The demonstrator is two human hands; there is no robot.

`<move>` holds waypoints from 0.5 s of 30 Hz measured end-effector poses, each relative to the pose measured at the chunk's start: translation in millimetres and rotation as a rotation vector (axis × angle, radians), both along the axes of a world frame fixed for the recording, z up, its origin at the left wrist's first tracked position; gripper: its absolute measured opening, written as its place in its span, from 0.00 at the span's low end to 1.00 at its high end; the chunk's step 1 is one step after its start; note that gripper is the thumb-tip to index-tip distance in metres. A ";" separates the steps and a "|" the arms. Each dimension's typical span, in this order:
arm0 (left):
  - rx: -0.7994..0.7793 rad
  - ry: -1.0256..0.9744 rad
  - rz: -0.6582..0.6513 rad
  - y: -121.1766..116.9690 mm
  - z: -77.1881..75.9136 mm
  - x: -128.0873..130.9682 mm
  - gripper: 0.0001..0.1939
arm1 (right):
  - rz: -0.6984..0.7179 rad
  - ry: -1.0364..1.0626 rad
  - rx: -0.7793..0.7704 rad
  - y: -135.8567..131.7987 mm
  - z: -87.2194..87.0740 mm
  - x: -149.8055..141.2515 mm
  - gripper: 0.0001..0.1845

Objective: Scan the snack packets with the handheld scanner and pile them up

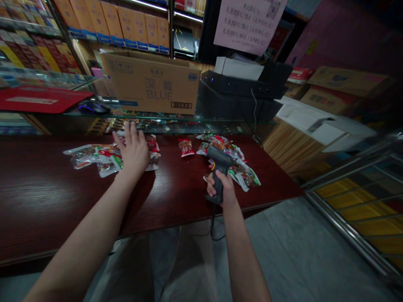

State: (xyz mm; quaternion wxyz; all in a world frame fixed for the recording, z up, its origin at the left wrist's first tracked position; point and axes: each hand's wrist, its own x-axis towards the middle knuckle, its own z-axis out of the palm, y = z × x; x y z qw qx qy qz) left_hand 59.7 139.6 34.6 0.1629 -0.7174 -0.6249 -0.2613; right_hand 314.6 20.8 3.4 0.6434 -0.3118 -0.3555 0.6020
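My left hand [134, 151] lies open with fingers spread, palm down at the edge of a heap of small foil snack packets [94, 157], and touches the packets. My right hand [222, 188] is shut around the grip of a grey handheld barcode scanner [219, 165], whose cable hangs below the counter's edge. Just beyond that hand lies a second heap of snack packets [239, 174]. A single red packet [186, 147] sits alone between the heaps. All of them rest on a dark red wood-grain counter [53, 188].
Behind the counter stands a glass display case [157, 123] of packaged goods. On its top are a cardboard carton [151, 82], a computer mouse [92, 108], a red mat [40, 99] and a black printer-like device [242, 90]. Shelves of boxes rise behind; cartons and a metal-framed case sit right.
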 end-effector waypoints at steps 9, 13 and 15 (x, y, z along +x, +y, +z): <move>-0.219 0.164 -0.053 -3.1 -26.1 17.1 0.26 | -0.007 0.000 -0.011 0.6 -0.4 -0.8 0.17; -0.153 0.158 0.039 -6.5 -22.6 15.8 0.27 | -0.004 -0.006 -0.014 1.4 0.5 -0.8 0.16; -0.126 0.158 0.037 -4.6 -22.5 17.7 0.28 | -0.002 -0.003 -0.017 2.7 1.3 -0.7 0.17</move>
